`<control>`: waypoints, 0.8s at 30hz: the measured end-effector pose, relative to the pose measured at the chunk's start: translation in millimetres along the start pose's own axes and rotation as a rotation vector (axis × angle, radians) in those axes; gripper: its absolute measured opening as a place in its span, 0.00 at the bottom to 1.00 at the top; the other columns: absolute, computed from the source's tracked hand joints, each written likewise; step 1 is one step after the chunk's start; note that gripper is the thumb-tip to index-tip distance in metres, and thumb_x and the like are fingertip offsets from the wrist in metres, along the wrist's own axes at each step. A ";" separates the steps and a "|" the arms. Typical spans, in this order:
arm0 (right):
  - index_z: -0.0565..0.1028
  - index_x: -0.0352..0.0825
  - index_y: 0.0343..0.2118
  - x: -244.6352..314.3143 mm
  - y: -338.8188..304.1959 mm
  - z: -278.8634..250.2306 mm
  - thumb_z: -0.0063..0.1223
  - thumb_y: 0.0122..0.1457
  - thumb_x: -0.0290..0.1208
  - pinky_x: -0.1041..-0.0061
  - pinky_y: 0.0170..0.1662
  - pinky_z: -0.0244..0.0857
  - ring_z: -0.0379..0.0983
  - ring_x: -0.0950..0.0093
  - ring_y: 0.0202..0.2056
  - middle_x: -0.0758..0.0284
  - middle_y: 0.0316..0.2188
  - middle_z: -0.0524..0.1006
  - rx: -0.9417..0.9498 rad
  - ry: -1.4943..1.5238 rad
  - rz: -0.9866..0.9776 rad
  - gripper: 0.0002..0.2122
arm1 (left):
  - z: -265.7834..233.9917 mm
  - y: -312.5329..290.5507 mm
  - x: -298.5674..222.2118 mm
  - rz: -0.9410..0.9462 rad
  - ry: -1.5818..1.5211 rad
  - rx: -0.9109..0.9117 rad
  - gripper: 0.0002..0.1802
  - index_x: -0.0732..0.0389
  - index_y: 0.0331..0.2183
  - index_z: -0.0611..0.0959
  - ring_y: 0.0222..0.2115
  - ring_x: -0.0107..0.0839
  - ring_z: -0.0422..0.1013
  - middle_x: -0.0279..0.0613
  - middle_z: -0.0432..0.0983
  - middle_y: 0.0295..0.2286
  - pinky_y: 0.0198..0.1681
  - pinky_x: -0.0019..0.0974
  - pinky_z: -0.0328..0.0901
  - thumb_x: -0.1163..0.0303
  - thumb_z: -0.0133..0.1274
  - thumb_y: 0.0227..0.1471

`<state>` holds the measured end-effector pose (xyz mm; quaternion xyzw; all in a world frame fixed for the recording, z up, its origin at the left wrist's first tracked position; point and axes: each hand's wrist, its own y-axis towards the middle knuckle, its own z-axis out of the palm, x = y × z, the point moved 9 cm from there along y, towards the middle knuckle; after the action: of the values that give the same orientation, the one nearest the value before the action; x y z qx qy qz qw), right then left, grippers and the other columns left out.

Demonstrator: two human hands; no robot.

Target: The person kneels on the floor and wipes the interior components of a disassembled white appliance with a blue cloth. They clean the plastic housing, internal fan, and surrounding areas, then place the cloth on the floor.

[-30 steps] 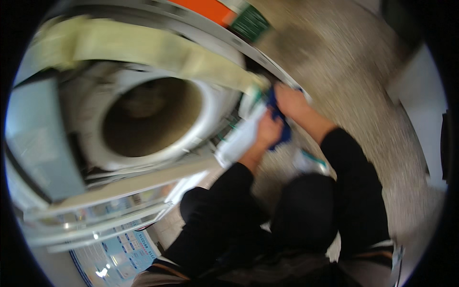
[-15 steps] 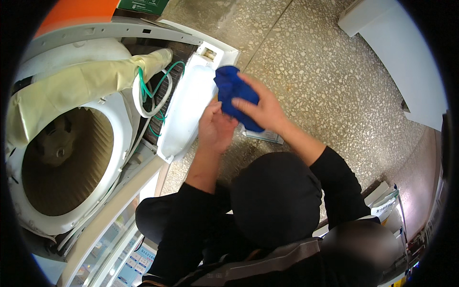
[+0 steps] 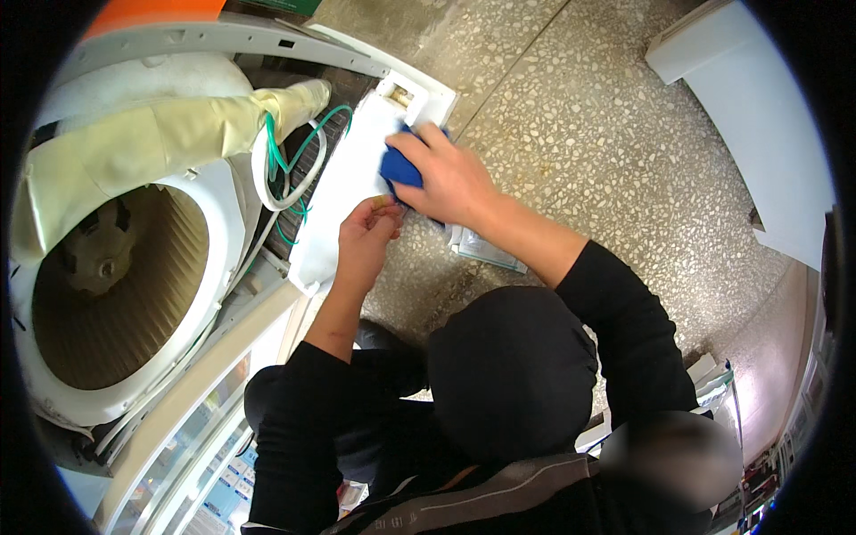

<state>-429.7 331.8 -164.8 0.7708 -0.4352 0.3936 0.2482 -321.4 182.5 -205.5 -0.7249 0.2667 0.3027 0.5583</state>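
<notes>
My right hand (image 3: pixel 450 183) is wrapped over a crumpled blue cloth (image 3: pixel 400 169), pressing it against the right edge of a long white plastic piece (image 3: pixel 334 183). Just below it, my left hand (image 3: pixel 366 239) is closed, fingers curled and thumb tucked in, beside the same edge. Whatever the left fingers pinch, if anything, is hidden. A yellowish patch shows on one left finger. The white piece lies slanted at the right side of an opened appliance with a large round blower wheel (image 3: pixel 116 294).
A pale yellow wrapped pipe (image 3: pixel 152 147) crosses above the blower. Green and white wires (image 3: pixel 285 169) loop beside the white piece. A small flat packet (image 3: pixel 486 251) lies on the speckled floor (image 3: pixel 571 160). At the far right stands a white cabinet (image 3: pixel 758 116); a glass-fronted case (image 3: pixel 192 428) is lower left.
Both hands have shifted left, nearer the white piece. The blue cloth, spread out between them before, is now bunched under my right hand against its edge.
</notes>
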 end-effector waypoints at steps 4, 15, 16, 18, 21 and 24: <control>0.76 0.44 0.50 27.8 57.0 2.1 0.64 0.48 0.37 0.64 0.40 0.75 0.72 0.61 0.45 0.66 0.44 0.72 -0.180 -0.329 -0.285 0.23 | 9.2 -3.8 12.9 -0.007 0.322 0.215 0.19 0.66 0.48 0.79 0.34 0.26 0.72 0.40 0.78 0.37 0.40 0.29 0.68 0.74 0.53 0.52; 0.75 0.46 0.44 2.0 67.9 16.1 0.67 0.46 0.38 0.61 0.41 0.75 0.76 0.59 0.43 0.62 0.43 0.72 -0.181 -0.365 -0.147 0.21 | -18.9 -116.7 -12.6 0.049 0.838 0.853 0.27 0.58 0.55 0.75 0.45 0.37 0.71 0.44 0.73 0.45 0.50 0.38 0.66 0.69 0.59 0.52; 0.73 0.49 0.45 1.8 64.3 10.9 0.67 0.45 0.36 0.62 0.40 0.75 0.76 0.60 0.41 0.65 0.42 0.71 -0.209 -0.396 -0.101 0.22 | -30.9 -124.7 -16.6 0.048 0.839 0.872 0.28 0.58 0.55 0.74 0.46 0.38 0.70 0.44 0.72 0.47 0.51 0.39 0.66 0.69 0.59 0.52; 0.73 0.49 0.45 7.0 55.9 -2.9 0.67 0.45 0.35 0.62 0.39 0.75 0.76 0.60 0.41 0.65 0.42 0.72 -0.216 -0.427 -0.142 0.22 | -55.4 -130.4 -22.8 0.077 0.828 0.872 0.30 0.58 0.56 0.74 0.47 0.40 0.70 0.46 0.72 0.48 0.52 0.40 0.66 0.67 0.60 0.51; 0.74 0.46 0.46 -5.7 45.7 -20.8 0.67 0.46 0.35 0.63 0.41 0.75 0.77 0.59 0.41 0.63 0.43 0.73 -0.021 -0.577 -0.056 0.22 | -101.3 -140.1 -27.9 0.092 0.796 0.794 0.31 0.60 0.56 0.74 0.47 0.42 0.71 0.48 0.72 0.49 0.54 0.40 0.65 0.64 0.61 0.50; 0.75 0.42 0.48 -20.1 39.4 -23.1 0.64 0.47 0.37 0.62 0.45 0.73 0.77 0.57 0.42 0.59 0.44 0.73 0.297 -0.650 0.055 0.23 | -171.5 -163.6 -23.7 -0.139 0.714 0.563 0.30 0.61 0.56 0.73 0.48 0.36 0.70 0.44 0.71 0.50 0.54 0.40 0.65 0.68 0.60 0.51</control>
<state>-479.2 338.4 -166.6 0.8713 -0.4501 0.1934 -0.0288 -194.7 55.5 -48.9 -0.6199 0.4651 -0.0884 0.6257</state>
